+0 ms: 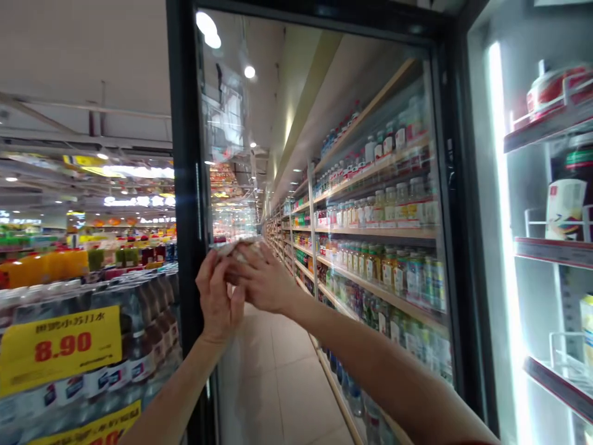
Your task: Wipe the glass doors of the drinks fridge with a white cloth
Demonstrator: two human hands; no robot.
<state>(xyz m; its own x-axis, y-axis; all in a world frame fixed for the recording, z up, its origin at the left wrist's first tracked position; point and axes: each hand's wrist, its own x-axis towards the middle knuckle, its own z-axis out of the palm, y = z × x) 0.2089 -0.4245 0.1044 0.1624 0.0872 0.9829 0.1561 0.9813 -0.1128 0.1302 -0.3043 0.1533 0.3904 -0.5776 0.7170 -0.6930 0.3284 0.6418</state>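
Crumpled cloth (228,249) lies beyond left hand (217,303) and right hand (263,281), both grips pinching it, beside the door (186,154)'s left edge.

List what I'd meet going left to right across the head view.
Yellow 8.90 price sign, black upright door-frame bar, bare left hand, bare right hand, glowing white vertical light strip, dark bottle with pale label.

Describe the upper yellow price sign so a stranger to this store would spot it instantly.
Find the black-framed glass door mid-view, then look left to the stacked bottles. In front of them, at lower left, is the upper yellow price sign. Its large red 8.90 shows in full, whereas the lower yellow sign is cut off by the picture's bottom edge.
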